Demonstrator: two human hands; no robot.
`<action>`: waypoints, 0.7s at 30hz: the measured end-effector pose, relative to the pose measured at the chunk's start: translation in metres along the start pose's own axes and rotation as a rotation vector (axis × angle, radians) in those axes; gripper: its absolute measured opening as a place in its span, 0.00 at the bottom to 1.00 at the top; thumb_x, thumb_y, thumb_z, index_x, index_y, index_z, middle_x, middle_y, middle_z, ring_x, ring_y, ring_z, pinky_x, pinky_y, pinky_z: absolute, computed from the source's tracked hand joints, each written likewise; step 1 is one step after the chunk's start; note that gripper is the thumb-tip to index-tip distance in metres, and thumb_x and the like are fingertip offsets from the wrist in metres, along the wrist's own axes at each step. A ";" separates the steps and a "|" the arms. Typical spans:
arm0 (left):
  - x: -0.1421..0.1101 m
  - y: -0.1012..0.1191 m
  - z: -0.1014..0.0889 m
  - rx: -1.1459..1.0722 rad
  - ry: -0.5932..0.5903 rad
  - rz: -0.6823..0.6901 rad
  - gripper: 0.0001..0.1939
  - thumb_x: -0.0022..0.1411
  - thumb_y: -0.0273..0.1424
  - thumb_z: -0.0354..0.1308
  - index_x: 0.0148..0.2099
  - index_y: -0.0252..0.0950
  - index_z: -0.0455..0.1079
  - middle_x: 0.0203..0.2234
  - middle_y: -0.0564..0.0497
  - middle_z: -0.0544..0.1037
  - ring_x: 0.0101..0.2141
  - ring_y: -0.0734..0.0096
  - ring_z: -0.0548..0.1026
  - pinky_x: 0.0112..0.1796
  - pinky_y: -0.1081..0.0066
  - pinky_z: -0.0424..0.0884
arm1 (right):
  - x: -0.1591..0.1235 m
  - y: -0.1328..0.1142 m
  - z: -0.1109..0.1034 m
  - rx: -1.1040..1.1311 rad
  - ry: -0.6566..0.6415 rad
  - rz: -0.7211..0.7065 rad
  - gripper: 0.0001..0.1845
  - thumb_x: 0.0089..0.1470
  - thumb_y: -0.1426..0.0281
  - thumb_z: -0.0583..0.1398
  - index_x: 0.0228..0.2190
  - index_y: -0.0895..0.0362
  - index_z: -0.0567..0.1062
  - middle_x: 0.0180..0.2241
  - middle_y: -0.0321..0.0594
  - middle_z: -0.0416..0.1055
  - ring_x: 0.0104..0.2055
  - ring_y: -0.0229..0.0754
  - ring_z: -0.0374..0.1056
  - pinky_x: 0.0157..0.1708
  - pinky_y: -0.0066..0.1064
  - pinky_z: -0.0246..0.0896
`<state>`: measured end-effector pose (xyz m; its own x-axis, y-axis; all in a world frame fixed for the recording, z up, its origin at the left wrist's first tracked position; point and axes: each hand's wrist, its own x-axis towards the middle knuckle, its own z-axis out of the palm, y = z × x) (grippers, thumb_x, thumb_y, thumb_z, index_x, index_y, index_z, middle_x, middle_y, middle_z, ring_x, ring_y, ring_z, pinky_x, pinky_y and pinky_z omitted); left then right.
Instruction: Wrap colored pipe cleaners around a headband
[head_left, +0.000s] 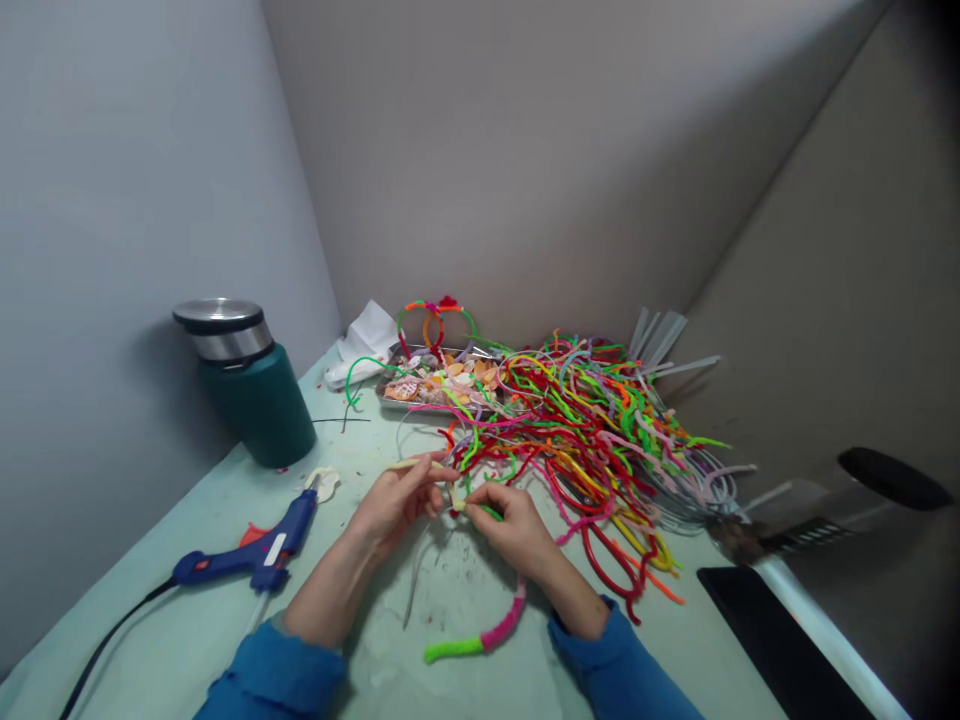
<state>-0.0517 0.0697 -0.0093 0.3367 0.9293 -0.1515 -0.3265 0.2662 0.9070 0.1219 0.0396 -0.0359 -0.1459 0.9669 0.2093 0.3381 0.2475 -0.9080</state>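
Observation:
My left hand (405, 500) and my right hand (514, 525) meet over the middle of the table. A pale yellow pipe cleaner (459, 503) is pinched between the right thumb and fingers. Its other stretch runs behind my left fingers, which are curled around it. A bit of green shows under the right fingers. Below the right hand lies a curved, fuzzy strip (500, 628), bright green at one end, then magenta and pale pink; whether it joins the piece in my hands is hidden. A thin grey wire (412, 590) lies beneath the left hand.
A blue glue gun (262, 550) rests on the left, its nozzle by a white blob. Behind it stands a teal bottle (259, 400). A metal tray (397, 404) of small decorations and a large pile of coloured pipe cleaners (592, 430) fill the back and right.

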 end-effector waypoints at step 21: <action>-0.009 -0.024 0.013 1.120 0.036 0.557 0.05 0.58 0.27 0.52 0.31 0.35 0.67 0.25 0.51 0.69 0.27 0.72 0.65 0.29 0.73 0.59 | 0.003 0.009 -0.002 0.069 0.002 0.066 0.08 0.50 0.67 0.58 0.27 0.59 0.74 0.26 0.39 0.72 0.31 0.41 0.66 0.32 0.30 0.60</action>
<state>-0.0352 0.0510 -0.0247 0.3643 0.8568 0.3649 0.5195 -0.5121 0.6840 0.1261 0.0446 -0.0426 -0.1231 0.9812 0.1487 0.2821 0.1783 -0.9427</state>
